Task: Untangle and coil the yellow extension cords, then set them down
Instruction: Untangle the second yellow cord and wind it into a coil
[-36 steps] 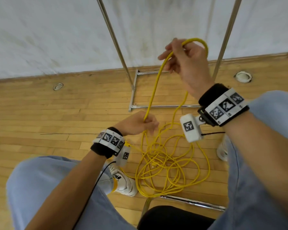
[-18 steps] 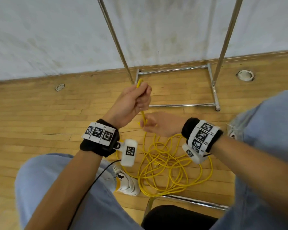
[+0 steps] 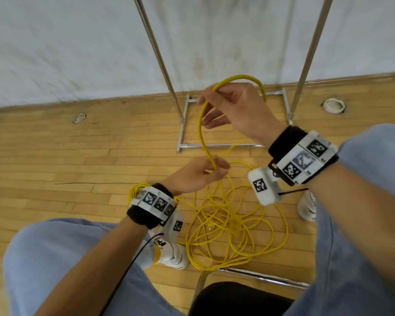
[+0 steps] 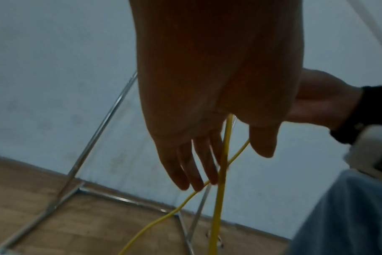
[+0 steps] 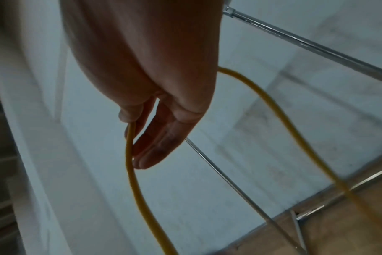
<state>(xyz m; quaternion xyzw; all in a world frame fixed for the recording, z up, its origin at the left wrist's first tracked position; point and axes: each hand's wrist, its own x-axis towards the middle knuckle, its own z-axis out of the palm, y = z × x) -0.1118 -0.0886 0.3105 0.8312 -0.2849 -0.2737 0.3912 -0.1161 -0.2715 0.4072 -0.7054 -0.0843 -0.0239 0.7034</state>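
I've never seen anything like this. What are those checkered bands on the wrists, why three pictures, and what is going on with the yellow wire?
There is no machine here: a seated person works with bare hands. The patterned wristbands carry small cameras. One picture comes from a camera on the head, looking down; the other two look along each hand from the wrist. The right hand is raised and pinches a yellow cord between thumb and finger, forming a loop. The left hand, lower down, has its fingers curled round the same cord. The remaining cord lies in a loose tangle on the wooden floor, between the person's white shoes. A metal rack stands by the wall behind.
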